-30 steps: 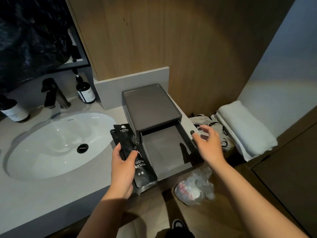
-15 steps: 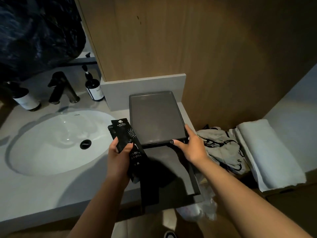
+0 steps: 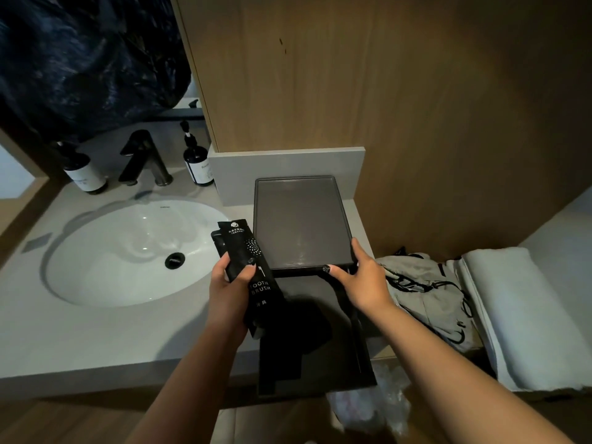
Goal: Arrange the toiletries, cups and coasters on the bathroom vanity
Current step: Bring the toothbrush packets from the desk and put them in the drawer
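A dark grey amenity box [image 3: 299,225] with a tray-like top stands on the vanity counter right of the sink. Its drawer [image 3: 320,363] is pulled far out over the counter's front edge and looks empty. My left hand [image 3: 229,290] grips black toothbrush packets [image 3: 248,267], two at least, held upright just left of the box. My right hand [image 3: 362,280] holds the box's front right corner, thumb along the front edge of the top.
White sink basin [image 3: 128,251] with black faucet [image 3: 141,158] at left. Two dark pump bottles [image 3: 197,161] [image 3: 85,173] stand behind it. Grey printed cloth [image 3: 426,293] and a folded white towel [image 3: 519,312] lie at right. A crumpled plastic bag [image 3: 374,408] lies on the floor.
My right hand moved from the drawer's right side to the box's front right corner. The view shifted closer and more overhead. The left hand keeps its packets.
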